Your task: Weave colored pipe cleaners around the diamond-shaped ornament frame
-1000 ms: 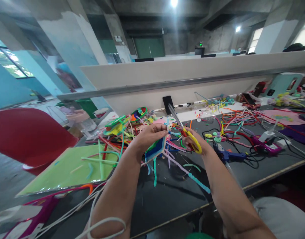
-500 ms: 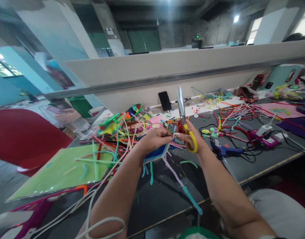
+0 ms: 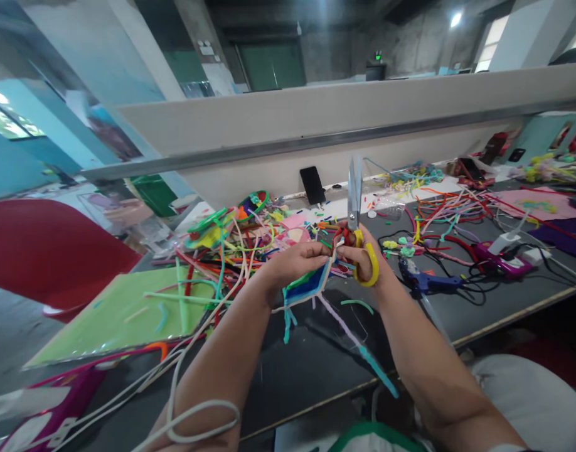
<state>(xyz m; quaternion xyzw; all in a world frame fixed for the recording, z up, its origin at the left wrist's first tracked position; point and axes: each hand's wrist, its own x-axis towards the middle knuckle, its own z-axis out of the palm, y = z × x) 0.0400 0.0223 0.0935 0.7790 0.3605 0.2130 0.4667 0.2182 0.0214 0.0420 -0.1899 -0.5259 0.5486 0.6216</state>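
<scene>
My left hand (image 3: 297, 262) is closed, thumb and fingers pinching the upper edge of a blue pipe-cleaner piece (image 3: 309, 285) with a pale border. Some green shows on its inner side. Pipe-cleaner strands hang below it, among them a long lilac-and-turquoise pipe cleaner (image 3: 351, 336). My right hand (image 3: 363, 254) grips scissors (image 3: 354, 198) with yellow and red handles, blades pointing up and slightly apart. Its thumb and a finger also press at the pale border beside my left fingertips. My hands almost touch; the exact fingertip contact is hard to make out.
Loose pipe cleaners (image 3: 222, 245) pile up behind and left of my hands. On the left lies a green sheet (image 3: 113, 314). To the right are a blue glue gun (image 3: 429, 281), a purple power strip (image 3: 499, 260) and cables. A phone (image 3: 311, 185) leans against the partition (image 3: 250, 166).
The scissors have swung more upright and shifted slightly right. The blue piece has turned, showing more of its blue face and some green. Both hands keep their grip.
</scene>
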